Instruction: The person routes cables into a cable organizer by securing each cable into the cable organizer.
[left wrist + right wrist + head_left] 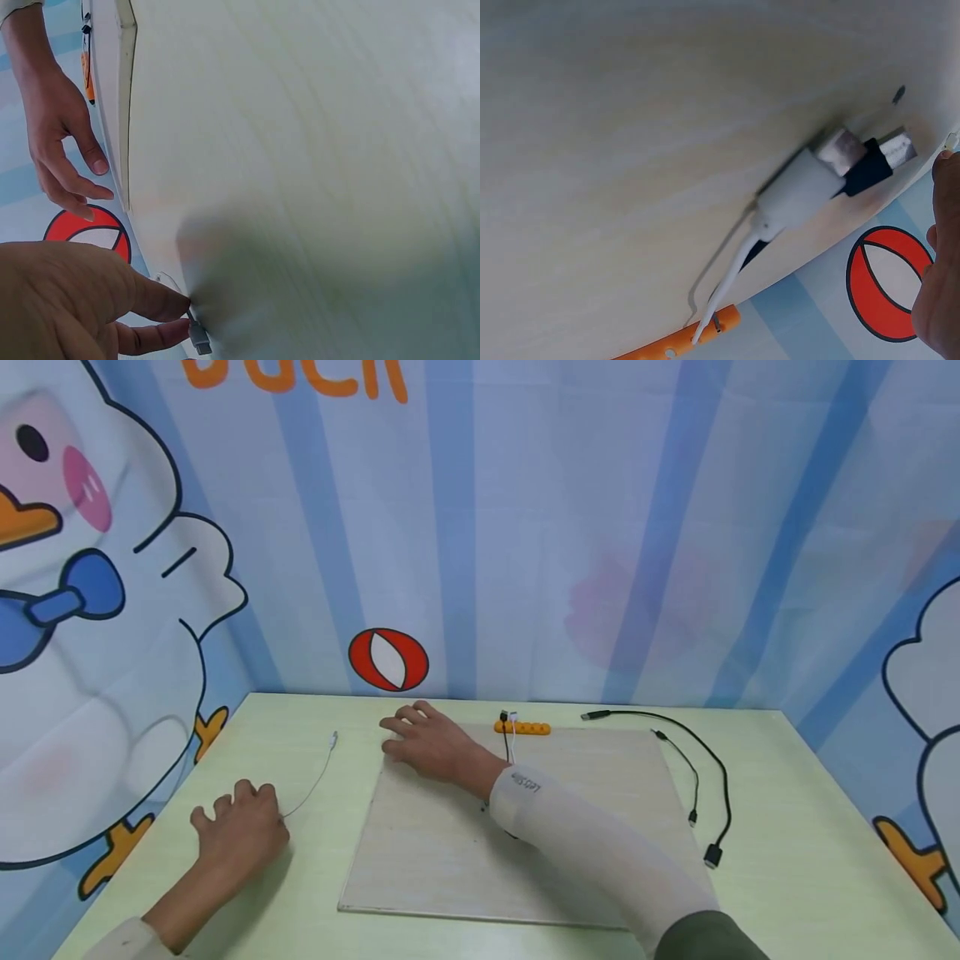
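My left hand (243, 835) is low over the table at the left. Its thumb and finger pinch a thin white USB cable (318, 781) just behind a plug (201, 339). The cable's other plug (333, 739) lies farther back. My right hand (431, 743) reaches over the far left part of the pale board (420, 860), fingers spread and holding nothing. Beneath the right wrist, a white USB plug (802, 187) and a black one (870, 169) lie together. Their cords run to an orange cable holder (532, 728) at the board's back edge. The right forearm hides part of these cords.
A long black cable (720, 768) curves along the table right of the board, with a shorter black cable (693, 777) inside its curve. Printed cloth (525, 527) stands behind and beside the table. The board's raised edge (126, 97) shows in the left wrist view.
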A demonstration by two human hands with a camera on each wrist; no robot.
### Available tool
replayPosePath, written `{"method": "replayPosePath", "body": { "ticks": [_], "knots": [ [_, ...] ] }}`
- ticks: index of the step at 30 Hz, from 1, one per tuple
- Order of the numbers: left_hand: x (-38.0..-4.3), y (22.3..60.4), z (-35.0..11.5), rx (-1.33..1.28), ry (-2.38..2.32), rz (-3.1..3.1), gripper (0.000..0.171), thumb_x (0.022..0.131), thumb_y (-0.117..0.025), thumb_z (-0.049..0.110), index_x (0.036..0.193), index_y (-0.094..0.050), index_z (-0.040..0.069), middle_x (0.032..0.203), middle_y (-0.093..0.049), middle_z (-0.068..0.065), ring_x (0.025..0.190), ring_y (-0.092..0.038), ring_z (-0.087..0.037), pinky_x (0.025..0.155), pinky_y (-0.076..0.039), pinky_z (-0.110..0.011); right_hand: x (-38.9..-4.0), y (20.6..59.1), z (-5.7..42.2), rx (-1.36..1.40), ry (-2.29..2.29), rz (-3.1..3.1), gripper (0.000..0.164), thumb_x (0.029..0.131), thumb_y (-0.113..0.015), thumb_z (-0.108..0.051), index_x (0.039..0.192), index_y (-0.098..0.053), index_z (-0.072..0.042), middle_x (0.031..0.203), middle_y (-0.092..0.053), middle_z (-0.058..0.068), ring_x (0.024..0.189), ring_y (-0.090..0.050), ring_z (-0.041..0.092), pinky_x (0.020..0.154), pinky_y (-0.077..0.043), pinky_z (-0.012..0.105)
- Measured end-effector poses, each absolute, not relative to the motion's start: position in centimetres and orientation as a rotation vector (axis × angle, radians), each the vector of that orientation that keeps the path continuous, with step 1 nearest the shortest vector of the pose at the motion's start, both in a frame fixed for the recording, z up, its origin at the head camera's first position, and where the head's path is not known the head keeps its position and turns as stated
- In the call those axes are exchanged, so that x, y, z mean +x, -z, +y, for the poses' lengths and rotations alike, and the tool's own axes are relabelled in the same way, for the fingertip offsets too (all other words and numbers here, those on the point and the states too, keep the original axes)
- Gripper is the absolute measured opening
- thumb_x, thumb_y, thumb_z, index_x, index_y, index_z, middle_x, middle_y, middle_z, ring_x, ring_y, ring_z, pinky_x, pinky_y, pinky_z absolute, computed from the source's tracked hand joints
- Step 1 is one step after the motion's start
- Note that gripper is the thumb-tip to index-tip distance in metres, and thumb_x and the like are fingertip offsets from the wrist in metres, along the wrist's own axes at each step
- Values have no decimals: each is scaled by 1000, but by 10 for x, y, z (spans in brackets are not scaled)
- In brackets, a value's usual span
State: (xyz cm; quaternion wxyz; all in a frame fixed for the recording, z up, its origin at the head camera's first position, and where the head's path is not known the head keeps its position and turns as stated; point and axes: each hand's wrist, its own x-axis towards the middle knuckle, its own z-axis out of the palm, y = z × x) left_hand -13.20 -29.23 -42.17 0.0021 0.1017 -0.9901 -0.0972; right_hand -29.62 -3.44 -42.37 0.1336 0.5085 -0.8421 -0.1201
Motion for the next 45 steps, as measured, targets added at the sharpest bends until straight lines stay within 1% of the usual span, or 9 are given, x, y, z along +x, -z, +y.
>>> {"method": "replayPosePath", "body": {
  "ticks": [5, 14, 19, 22, 27, 34, 40, 42, 45],
  "knots": [
    [-132, 422, -294, 307, 302, -3122, 13, 102, -58, 3, 106, -60, -9, 116, -55, -37, 107, -55, -63, 102, -31, -87, -295, 426, -37, 1488, 353, -2441, 34, 121, -52, -31, 150, -68, -33, 172, -56, -2, 157, -52, 22, 136, -37, 44],
    [-131, 423, -295, 280, 290, -3128, 11, 99, -61, -1, 107, -63, -9, 119, -56, -38, 110, -57, -64, 105, -30, -90, -292, 428, -42, 1481, 361, -2423, 33, 121, -54, -32, 150, -69, -33, 172, -56, -2, 156, -52, 21, 135, -37, 43],
    [-128, 424, -294, 223, 279, -3105, 5, 99, -60, -3, 103, -63, -3, 119, -58, -37, 113, -58, -64, 106, -30, -94, -289, 428, -45, 1477, 385, -2413, 33, 120, -54, -36, 150, -69, -34, 172, -55, -3, 157, -52, 20, 136, -37, 43],
    [-126, 425, -293, 184, 285, -3092, 6, 99, -59, -4, 100, -63, 1, 117, -59, -35, 111, -58, -63, 106, -29, -95, -288, 427, -47, 1474, 398, -2402, 33, 120, -56, -36, 150, -69, -34, 172, -55, -3, 157, -52, 21, 135, -37, 42],
    [-125, 425, -287, 163, 277, -3075, 8, 101, -63, -4, 100, -65, 4, 113, -60, -30, 109, -60, -58, 107, -29, -95, -286, 426, -50, 1471, 404, -2399, 34, 120, -56, -34, 151, -68, -34, 174, -54, -3, 158, -51, 20, 135, -37, 42],
    [-121, 425, -278, 120, 264, -3080, 15, 106, -60, -1, 99, -66, 11, 108, -59, -24, 104, -60, -51, 108, -29, -96, -286, 427, -53, 1471, 425, -2425, 37, 119, -57, -35, 156, -65, -36, 181, -45, -4, 163, -47, 19, 137, -35, 41],
    [-120, 426, -273, 82, 241, -3093, 21, 109, -60, 1, 94, -62, 16, 105, -57, -19, 100, -57, -44, 107, -28, -97, -282, 426, -59, 1481, 420, -2416, 42, 120, -55, -34, 161, -60, -37, 185, -38, -5, 165, -44, 19, 138, -34, 41],
    [-119, 427, -272, 78, 235, -3099, 22, 109, -61, 1, 93, -62, 17, 104, -56, -18, 99, -56, -42, 107, -28, -96, -280, 424, -63, 1476, 447, -2409, 45, 121, -53, -34, 165, -56, -40, 187, -34, -6, 167, -42, 19, 139, -32, 42],
    [-119, 427, -272, 80, 234, -3105, 21, 108, -62, 1, 94, -63, 17, 103, -56, -18, 98, -55, -42, 106, -28, -96, -275, 422, -71, 1473, 498, -2400, 55, 119, -57, -28, 171, -47, -43, 190, -25, -7, 170, -37, 22, 140, -30, 44]
  ]
}}
